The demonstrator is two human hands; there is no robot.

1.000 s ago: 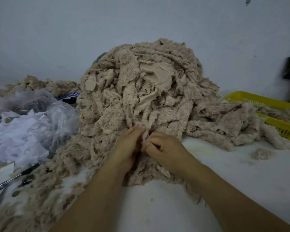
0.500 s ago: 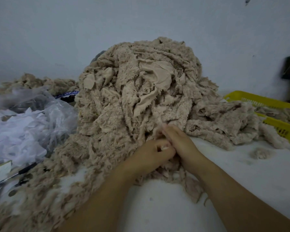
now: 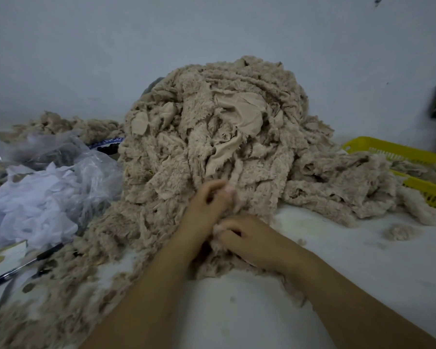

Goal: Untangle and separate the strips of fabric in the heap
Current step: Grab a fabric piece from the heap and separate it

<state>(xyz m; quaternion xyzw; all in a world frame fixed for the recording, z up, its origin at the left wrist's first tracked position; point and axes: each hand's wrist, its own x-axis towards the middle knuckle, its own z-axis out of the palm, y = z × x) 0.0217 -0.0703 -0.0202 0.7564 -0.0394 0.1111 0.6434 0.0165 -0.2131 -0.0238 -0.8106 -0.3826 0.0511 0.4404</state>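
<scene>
Left hand (image 3: pixel 207 205) rose, right hand (image 3: pixel 249 235) drew back (both pinching fabric in the heap (image 3: pixel 176 157)).

One heap (image 3: pixel 212 137) of strips (too tangled to count), one left hand (image 3: pixel 207 206), one right hand (image 3: pixel 249 238), one yellow basket (image 3: pixel 388 150), one plastic bag (image 3: pixel 93 170), one pen (image 3: pixel 45 253).

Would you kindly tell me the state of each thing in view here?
Heap: piled high, tangled.
Left hand: pinches a fold of the heap.
Right hand: grips the heap lower down.
Basket: partly filled.
Bag: crumpled, stuffed full.
</scene>
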